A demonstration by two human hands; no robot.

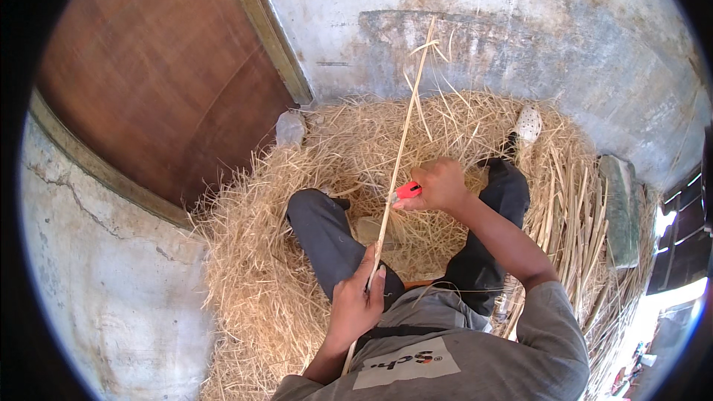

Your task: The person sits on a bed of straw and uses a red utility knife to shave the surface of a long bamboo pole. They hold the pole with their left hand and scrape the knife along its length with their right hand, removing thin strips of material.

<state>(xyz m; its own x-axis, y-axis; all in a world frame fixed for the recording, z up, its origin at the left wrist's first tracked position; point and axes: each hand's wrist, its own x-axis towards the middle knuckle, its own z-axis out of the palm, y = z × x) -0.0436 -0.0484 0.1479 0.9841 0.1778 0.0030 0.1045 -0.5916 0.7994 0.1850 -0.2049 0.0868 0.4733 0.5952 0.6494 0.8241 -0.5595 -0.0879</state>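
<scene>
A long pale stalk [405,134] runs slantwise from beside my waist up toward the wall, with thin strips peeling loose near its far tip. Low on the stalk, my left hand [359,301] is closed round it, thumb along its side. My right hand [438,187] grips a red utility knife [407,191] whose front end meets the stalk about midway along. The blade itself is too small to make out. Both hands are between my spread knees, in dark trousers.
Dry straw shavings [252,289] are heaped around my legs. A bundle of long stalks [572,215] lies at my right, beside a greenish stone block [620,212]. A brown door [163,67] stands at the left, and a weathered wall [505,37] rises ahead.
</scene>
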